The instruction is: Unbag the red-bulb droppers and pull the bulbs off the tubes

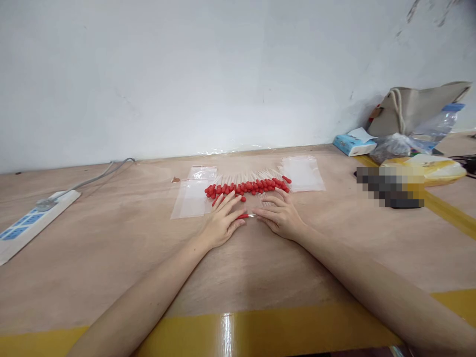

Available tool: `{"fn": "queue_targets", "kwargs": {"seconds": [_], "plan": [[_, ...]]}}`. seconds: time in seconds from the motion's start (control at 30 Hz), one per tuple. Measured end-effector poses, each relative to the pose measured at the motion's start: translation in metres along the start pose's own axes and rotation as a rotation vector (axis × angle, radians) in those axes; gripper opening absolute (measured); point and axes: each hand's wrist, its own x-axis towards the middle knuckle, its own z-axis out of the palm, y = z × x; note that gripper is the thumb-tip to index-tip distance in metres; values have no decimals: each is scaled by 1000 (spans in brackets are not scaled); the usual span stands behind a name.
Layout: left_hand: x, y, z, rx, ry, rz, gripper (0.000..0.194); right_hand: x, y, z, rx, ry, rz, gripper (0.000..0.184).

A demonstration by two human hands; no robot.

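Note:
My left hand [225, 219] rests low over the table, its thumb and index finger pinching the red end of a slim red-and-clear stick [244, 216]. The pale, shiny end of that stick meets the fingertips of my right hand [281, 216], whose thumb and index finger close on it while the other fingers stretch forward. Just beyond both hands lies a fanned row of thin whitish sticks with red bulbous ends [247, 187], red ends toward me. Some clear thin pieces [266, 199] lie by my right fingers, partly hidden.
Clear zip bags [189, 198] lie left of the row, and more bags [303, 173] to its right. A power strip [40, 223] is at far left. At right are a tissue pack [355, 143], a yellow-white plastic package [427, 168], a bottle [446, 119] and a beige bag [420, 106].

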Motion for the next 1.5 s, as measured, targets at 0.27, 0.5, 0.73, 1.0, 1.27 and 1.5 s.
{"fn": "queue_targets", "kwargs": {"seconds": [0.27,0.5,0.73,1.0,1.27,1.5], "plan": [[-3,2,0,105,-17,15,21,-1,-1,-1,-44,-6,-5,14],[-4,4,-4,103,-65,21,23,-3,-3,-1,-51,12,-15,11],[-4,5,-7,73,-110,17,24,-5,-2,-2,-54,-29,-6,13],[-5,6,-7,35,-122,14,24,-6,-2,-1,-25,-3,-13,12],[-31,-28,-21,32,103,-191,18,-13,17,-5,-105,26,249,17],[-23,-40,-11,-147,385,-530,25,-14,20,3,-223,37,594,17]]}}
